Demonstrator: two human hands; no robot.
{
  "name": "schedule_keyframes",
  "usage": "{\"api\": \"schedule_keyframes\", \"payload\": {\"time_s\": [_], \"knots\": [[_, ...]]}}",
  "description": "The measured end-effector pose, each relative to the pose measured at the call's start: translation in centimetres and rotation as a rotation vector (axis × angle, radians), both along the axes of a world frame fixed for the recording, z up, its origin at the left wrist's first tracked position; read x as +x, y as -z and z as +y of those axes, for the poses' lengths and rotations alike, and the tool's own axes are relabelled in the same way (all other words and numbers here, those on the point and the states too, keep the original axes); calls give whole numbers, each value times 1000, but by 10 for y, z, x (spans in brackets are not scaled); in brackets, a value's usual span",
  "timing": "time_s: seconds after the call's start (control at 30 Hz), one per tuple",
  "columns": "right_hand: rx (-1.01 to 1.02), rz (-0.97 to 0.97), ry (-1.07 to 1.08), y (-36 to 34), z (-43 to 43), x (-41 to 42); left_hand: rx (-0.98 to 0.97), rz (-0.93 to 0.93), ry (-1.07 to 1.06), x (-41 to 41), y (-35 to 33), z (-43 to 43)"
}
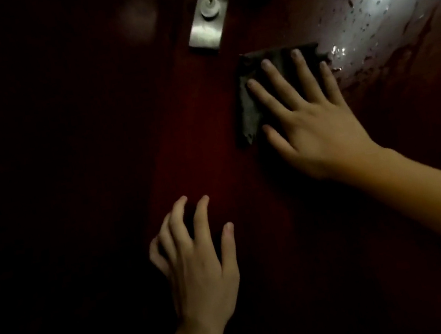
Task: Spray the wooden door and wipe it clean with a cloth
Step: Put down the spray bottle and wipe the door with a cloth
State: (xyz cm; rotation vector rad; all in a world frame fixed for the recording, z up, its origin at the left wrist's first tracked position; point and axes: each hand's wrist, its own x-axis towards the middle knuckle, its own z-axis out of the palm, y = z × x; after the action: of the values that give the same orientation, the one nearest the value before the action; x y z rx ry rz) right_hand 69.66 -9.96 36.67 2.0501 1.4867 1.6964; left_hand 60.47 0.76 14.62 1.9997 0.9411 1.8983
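A dark red wooden door (193,130) fills the view in dim light. My right hand (310,121) lies flat with spread, straight fingers on a dark grey cloth (250,110), pressing it against the door just below the lock plate. Wet spray droplets (378,6) glisten on the door at the upper right, beside the cloth's right edge. My left hand (199,259) is lower and left of the cloth, fingers loosely bent with the tips near or on the door, holding nothing. No spray bottle is in view.
A brushed metal lock plate (207,16) with a round keyhole cylinder (210,8) sits at the top centre. The left part of the view is very dark and shows no detail.
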Motion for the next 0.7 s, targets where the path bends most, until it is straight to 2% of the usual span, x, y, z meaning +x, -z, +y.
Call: {"api": "schedule_keyframes", "payload": {"time_s": [0.1,0.2,0.27,0.33,0.47,0.57,0.7], "knots": [[-63,14,-27,62,-22,6,-37,-100,95,-5,-8,-8],[-133,108,-35,144,-59,19,-53,-136,266,-4,-12,-23],[-170,188,-35,187,-83,25,-46,-86,353,-1,-4,-36],[-203,271,-27,219,-103,30,6,40,357,6,14,-53],[-194,447,-91,249,-130,33,84,155,435,19,55,-84],[-189,563,-146,257,-138,34,-32,84,523,27,63,-101],[-198,685,-250,259,-141,35,-102,42,499,27,60,-113]]}}
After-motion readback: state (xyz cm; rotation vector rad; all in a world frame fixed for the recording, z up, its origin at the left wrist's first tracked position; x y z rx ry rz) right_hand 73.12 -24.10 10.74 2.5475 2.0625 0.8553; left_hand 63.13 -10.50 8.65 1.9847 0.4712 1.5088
